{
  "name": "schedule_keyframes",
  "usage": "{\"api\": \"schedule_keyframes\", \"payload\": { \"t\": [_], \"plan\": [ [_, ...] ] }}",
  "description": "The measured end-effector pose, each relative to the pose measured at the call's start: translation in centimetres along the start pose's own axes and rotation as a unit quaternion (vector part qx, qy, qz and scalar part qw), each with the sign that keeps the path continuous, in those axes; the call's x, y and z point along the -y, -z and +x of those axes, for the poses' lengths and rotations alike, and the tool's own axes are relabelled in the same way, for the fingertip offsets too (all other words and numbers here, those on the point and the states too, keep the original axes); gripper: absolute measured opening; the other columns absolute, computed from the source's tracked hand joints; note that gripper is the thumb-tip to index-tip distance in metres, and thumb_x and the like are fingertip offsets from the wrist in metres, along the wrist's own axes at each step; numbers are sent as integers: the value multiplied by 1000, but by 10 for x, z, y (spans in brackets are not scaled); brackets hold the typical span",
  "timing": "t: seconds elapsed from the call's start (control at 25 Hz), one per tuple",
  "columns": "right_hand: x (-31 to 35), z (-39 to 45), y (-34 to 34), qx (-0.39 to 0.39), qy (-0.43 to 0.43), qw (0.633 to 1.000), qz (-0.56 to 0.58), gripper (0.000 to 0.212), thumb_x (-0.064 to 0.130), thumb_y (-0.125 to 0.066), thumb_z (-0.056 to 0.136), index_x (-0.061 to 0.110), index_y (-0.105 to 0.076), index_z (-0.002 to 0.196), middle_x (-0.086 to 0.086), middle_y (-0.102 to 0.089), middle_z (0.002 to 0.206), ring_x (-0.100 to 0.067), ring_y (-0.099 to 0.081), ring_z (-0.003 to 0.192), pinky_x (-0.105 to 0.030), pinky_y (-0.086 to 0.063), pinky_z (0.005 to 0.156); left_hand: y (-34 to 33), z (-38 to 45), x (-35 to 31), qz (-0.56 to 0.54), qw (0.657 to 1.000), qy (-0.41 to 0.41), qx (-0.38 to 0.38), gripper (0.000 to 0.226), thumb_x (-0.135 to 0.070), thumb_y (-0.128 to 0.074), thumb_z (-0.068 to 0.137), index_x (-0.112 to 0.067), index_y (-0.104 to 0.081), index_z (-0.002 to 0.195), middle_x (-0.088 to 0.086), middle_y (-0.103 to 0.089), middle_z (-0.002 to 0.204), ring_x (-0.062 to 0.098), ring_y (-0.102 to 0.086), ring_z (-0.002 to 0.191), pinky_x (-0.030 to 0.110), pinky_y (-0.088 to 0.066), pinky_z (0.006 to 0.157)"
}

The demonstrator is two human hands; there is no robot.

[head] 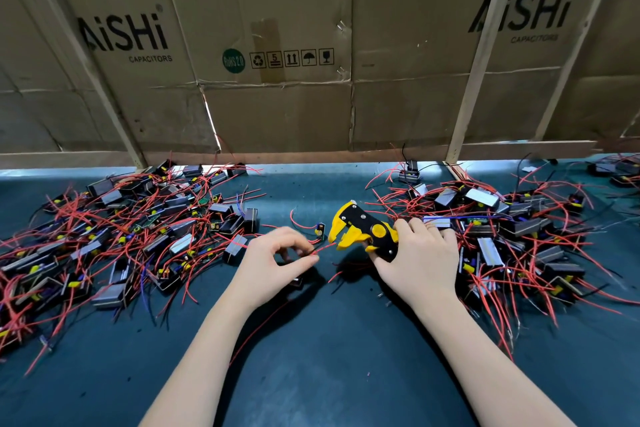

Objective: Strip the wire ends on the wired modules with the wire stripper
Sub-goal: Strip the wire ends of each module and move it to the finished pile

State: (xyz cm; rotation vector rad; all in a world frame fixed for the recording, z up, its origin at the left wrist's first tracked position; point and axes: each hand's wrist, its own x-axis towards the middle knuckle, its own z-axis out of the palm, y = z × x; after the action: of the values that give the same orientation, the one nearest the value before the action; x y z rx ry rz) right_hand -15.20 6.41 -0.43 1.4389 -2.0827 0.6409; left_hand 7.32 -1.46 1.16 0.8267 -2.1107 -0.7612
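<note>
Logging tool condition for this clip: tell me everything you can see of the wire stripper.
The wire stripper is a yellow and black tool, plastic by the look of it, with small metal screws on its black side plate and a round yellow knob. Its yellow jaws stand open and point left, above the dark green mat. The right hand grips its handles, which the fingers mostly hide. A red wire, pinched by the left hand, reaches toward the jaws; whether it sits inside them cannot be told.
</note>
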Motion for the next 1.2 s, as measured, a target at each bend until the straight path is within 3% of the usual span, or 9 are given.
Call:
{"api": "schedule_keyframes", "payload": {
  "t": [0.24, 0.44, 0.56, 0.64, 0.72, 0.8, 0.96, 1.08, 1.2],
  "plan": [
    [6, -1, 3, 19, 59, 998, 16, 52, 55, -84, 54, 12, -65, 77, -6, -63, 72, -30, -62, 71, -41, -46, 68, 11, 4, 1, 70, 976, 55, -201, 21, -16, -76, 84, -24, -65, 67, -5, -60, 58, 9, -53, 56, 28, -46, 64],
    [9, 0, 5, 36, 59, 998, 13, 54, 57, -83, 52, 12, -65, 76, -6, -63, 72, -30, -62, 70, -42, -49, 69, 1, 41, -64, 79, 971, -57, -218, 11, -12, -65, 92, -11, -67, 82, -4, -65, 71, 15, -65, 66, 37, -52, 71],
    [8, 1, 8, 57, 48, 997, 8, 52, 57, -82, 51, 14, -67, 77, -6, -65, 73, -31, -64, 72, -42, -49, 70, -32, 68, -118, -41, 981, -119, -146, 9, -10, -62, 94, -6, -70, 95, 0, -71, 84, 14, -71, 77, 34, -56, 80],
    [6, 2, 11, 58, 39, 997, 28, 47, 50, -82, 52, 14, -70, 79, -8, -68, 75, -32, -66, 75, -44, -51, 73, -59, 76, -148, -127, 984, -128, -14, 22, -6, -60, 94, -8, -66, 116, 1, -74, 95, 14, -71, 88, 32, -55, 88],
    [4, 4, 12, 35, 34, 997, 62, 42, 39, -81, 51, 13, -72, 83, -10, -71, 78, -35, -67, 77, -43, -52, 72, -77, 74, -158, -128, 978, -123, 111, 44, -7, -63, 92, -11, -53, 135, 1, -73, 104, 12, -68, 97, 24, -50, 92],
    [3, 3, 13, 30, 36, 998, 39, 46, 39, -81, 49, 13, -71, 85, -9, -71, 78, -34, -67, 74, -41, -52, 67, -75, 67, -144, -75, 979, -136, 134, 37, -8, -64, 92, -11, -60, 128, 2, -73, 105, 7, -64, 96, 19, -47, 92],
    [-1, 3, 8, 38, 44, 997, 59, 45, 55, -76, 62, 13, -65, 75, -7, -64, 72, -33, -65, 71, -41, -46, 66, -23, 50, -89, 15, 994, -102, 33, 15, -8, -63, 92, -14, -75, 99, -7, -74, 93, 10, -63, 94, 30, -47, 91],
    [-1, 6, 11, 7, 21, 991, 133, 41, 57, -60, 69, 16, -58, 71, -1, -59, 69, -31, -62, 72, -40, -42, 67, 31, 35, -45, 35, 995, -30, -89, 19, -2, -61, 91, -15, -74, 94, -8, -74, 87, 7, -67, 88, 27, -49, 85],
    [3, 8, 19, -17, -52, 952, 300, 44, 59, -65, 80, 21, -48, 64, 4, -50, 59, -21, -51, 58, -37, -40, 61, 78, 19, -5, 45, 968, 40, -243, 24, 1, -59, 90, -18, -73, 91, -6, -74, 87, 2, -67, 84, 15, -49, 80]
  ]
}}
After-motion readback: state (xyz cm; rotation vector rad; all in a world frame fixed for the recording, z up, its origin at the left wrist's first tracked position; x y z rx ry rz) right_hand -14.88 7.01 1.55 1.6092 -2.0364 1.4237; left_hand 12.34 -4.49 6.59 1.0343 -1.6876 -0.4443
